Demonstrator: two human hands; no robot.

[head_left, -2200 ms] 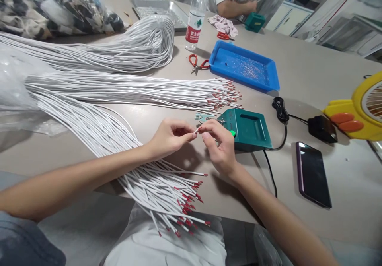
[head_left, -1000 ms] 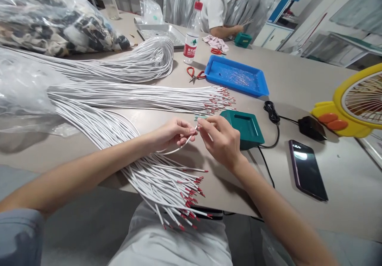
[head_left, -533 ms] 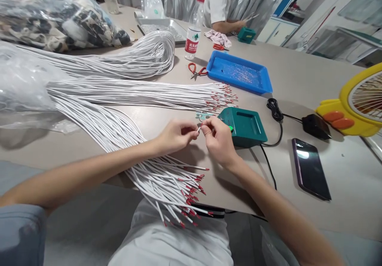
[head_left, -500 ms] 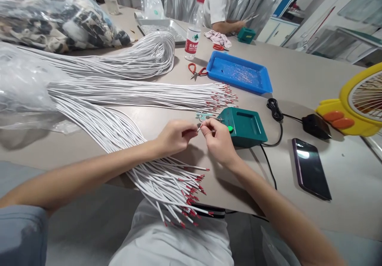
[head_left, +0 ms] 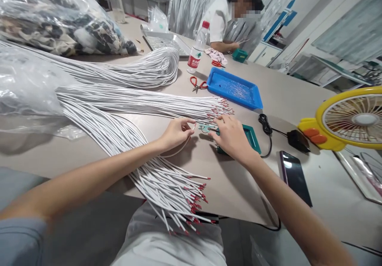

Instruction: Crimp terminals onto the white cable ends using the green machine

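closest to you, a fanned bundle of white wires (head_left: 176, 194) with red tips hangs past the table edge over your lap. just beyond, your left hand (head_left: 178, 134) holds a single white wire (head_left: 194, 126) in its fingers, the tip poking up beside your thumb and the index finger raised slightly off it; the rest curves down below the hand. your right hand (head_left: 231, 136) has thumb and index finger well apart, around the end of a teal piece (head_left: 205, 128); you cannot tell whether they touch it. under that hand sits a green box (head_left: 253, 138), partly covered. farther on lie a straight bundle (head_left: 143, 99), red-handled snips (head_left: 197, 84) touching a blue tray (head_left: 234, 89), and an upright bottle (head_left: 196, 53).
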